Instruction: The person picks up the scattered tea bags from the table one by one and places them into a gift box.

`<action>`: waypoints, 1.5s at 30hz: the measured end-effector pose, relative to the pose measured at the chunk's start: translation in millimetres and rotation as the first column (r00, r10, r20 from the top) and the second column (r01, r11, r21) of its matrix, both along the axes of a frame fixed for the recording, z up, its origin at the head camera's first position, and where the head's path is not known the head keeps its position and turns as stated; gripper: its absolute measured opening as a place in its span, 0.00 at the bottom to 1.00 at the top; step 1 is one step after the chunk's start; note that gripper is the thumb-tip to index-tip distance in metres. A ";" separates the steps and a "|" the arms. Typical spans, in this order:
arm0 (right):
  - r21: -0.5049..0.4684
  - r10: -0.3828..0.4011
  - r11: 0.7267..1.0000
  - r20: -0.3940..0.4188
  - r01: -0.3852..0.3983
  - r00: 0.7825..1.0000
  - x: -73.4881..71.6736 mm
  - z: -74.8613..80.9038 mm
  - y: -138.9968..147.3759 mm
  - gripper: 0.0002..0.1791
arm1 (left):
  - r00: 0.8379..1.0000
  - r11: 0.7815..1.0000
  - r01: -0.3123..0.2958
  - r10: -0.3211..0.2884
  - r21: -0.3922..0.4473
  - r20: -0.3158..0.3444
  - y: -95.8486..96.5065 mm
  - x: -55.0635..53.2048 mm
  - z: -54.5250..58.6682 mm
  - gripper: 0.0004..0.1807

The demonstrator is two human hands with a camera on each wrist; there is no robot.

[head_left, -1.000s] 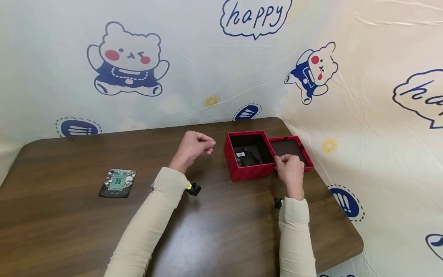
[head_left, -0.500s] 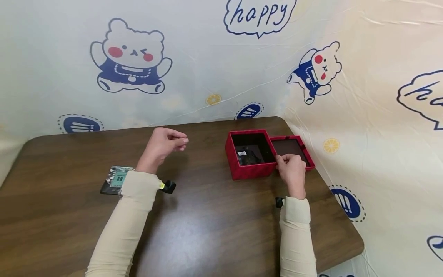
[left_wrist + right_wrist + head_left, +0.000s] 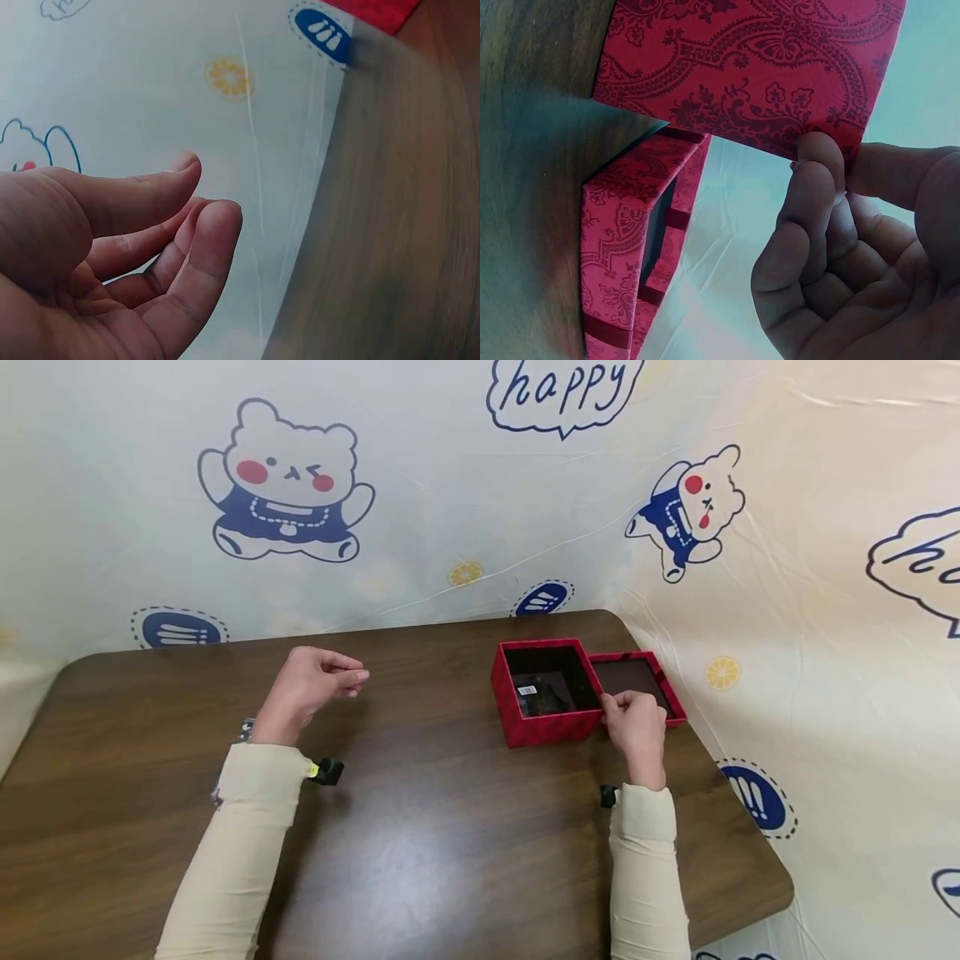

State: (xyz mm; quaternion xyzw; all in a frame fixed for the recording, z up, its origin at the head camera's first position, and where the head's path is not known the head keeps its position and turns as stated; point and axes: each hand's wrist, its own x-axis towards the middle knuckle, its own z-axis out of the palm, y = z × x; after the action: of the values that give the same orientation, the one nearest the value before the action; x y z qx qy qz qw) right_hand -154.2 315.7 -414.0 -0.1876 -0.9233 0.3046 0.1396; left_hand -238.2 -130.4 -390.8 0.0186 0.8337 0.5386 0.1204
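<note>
My right hand (image 3: 636, 733) pinches the upper edge of an open red box (image 3: 552, 729) near its front right corner. Up close in the right wrist view, thumb and fingertips meet at the corner of the patterned red wall (image 3: 742, 67). Inside the box lies a dark packet (image 3: 551, 697) with a white barcode label. To the left, my left hand (image 3: 306, 687) hovers over the table with loosely curled fingers and holds nothing. The left wrist view shows a gap between thumb (image 3: 150, 196) and fingertips. The black and teal packet seen earlier on the table is hidden behind the left sleeve.
A shallow red box lid (image 3: 677, 703) lies upturned against the box's right side. The brown wooden table (image 3: 450, 827) ends at a printed cloth wall (image 3: 420, 485) behind and to the right. Each wrist wears a small black camera (image 3: 327, 771).
My left hand has moved left, away from the box, and its sleeve now covers the packet on the table. The right hand stays on the box's edge.
</note>
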 end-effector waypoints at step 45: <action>-0.014 -0.005 1.000 0.064 0.006 0.998 0.2 2.9 -2.8 0.20 | 0.978 0.900 -0.085 0.157 -0.428 0.135 -142.9 9.1 -48.9 0.30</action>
State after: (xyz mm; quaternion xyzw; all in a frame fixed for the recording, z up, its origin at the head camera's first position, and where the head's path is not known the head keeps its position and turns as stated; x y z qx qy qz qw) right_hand -154.0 312.9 -411.1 -0.2007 -0.9247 0.3047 0.1092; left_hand -229.1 -273.2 -439.7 -0.1047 0.9164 0.3530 0.1570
